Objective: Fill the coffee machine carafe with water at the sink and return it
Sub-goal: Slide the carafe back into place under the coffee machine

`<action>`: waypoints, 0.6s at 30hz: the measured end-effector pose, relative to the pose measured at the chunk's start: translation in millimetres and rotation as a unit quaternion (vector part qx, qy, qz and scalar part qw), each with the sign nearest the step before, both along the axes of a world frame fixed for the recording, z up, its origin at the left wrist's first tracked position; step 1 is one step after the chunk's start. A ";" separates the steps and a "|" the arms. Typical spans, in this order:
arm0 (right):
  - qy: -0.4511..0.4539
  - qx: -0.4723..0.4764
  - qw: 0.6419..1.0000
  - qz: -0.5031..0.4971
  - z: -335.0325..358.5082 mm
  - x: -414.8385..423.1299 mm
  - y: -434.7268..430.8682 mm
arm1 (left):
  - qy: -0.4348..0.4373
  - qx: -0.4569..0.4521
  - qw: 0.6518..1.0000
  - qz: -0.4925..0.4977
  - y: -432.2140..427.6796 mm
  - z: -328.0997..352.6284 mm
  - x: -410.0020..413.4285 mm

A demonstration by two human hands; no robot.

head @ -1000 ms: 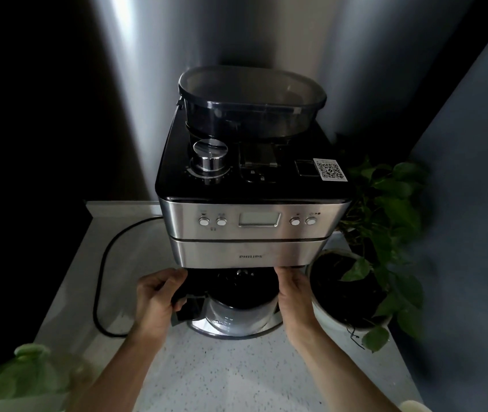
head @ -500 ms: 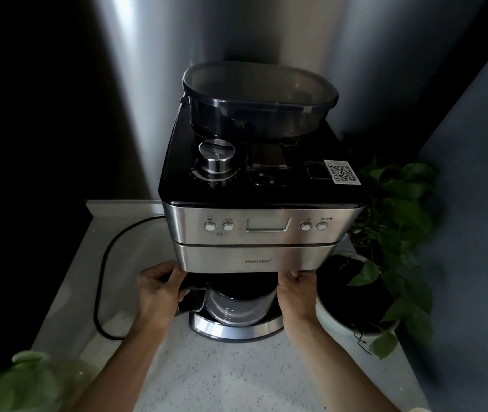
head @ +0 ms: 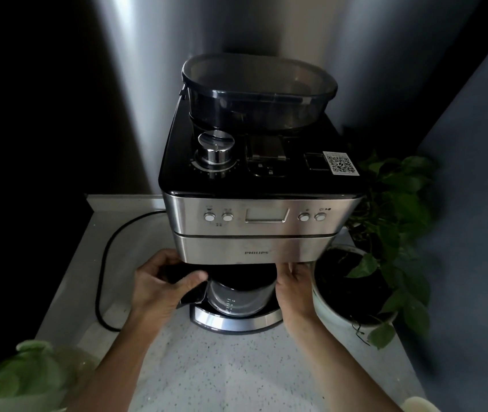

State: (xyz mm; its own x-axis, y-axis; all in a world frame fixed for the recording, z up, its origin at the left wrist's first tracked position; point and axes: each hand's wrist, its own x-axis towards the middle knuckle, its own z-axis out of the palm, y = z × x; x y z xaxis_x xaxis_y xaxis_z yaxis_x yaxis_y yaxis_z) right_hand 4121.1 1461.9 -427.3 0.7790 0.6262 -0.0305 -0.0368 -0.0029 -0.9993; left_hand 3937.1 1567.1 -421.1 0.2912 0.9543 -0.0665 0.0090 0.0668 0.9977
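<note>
Carafe (head: 238,298) handle is sitting inside my left hand (head: 159,288), fingers curling over the top of the black grip and thumb pressing across its front, so that hand is closing on it. Just to the right of that hand the glass body is resting upright on the machine (head: 262,221)'s warming plate, tucked under the steel front. My right hand (head: 295,289) is lying flat against the far side of the glass, fingertips reaching up to the underside of the steel panel, open and steadying, not gripping. I am judging the left hand as the one doing the pull: the way out is straight toward me. Beyond the right hand a plant (head: 385,233) is crowding the counter (head: 231,370).
</note>
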 end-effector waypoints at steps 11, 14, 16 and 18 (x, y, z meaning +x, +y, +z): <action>0.050 0.007 0.999 0.006 5.4 -4.2 0.2 | 0.100 0.029 0.994 0.012 -14.5 3.2 -2.6; 0.050 0.013 0.999 0.011 0.3 -4.1 0.9 | 0.099 0.012 0.995 0.002 -15.1 6.0 0.4; 0.047 0.011 0.999 0.008 -1.7 -4.5 0.9 | 0.095 0.004 0.995 -0.005 -14.4 7.1 0.6; 0.059 0.013 0.998 0.011 -3.6 -4.0 2.5 | 0.100 0.006 0.995 -0.007 -12.3 5.8 1.9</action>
State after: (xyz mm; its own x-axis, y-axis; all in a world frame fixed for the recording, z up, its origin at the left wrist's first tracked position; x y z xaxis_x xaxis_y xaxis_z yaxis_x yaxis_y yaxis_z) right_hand 4117.1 1464.4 -431.0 0.7572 0.6448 -0.1047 -0.1538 0.0201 -0.9879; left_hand 3938.9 1554.8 -415.4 0.2865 0.9515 -0.1120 0.2074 0.0525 0.9769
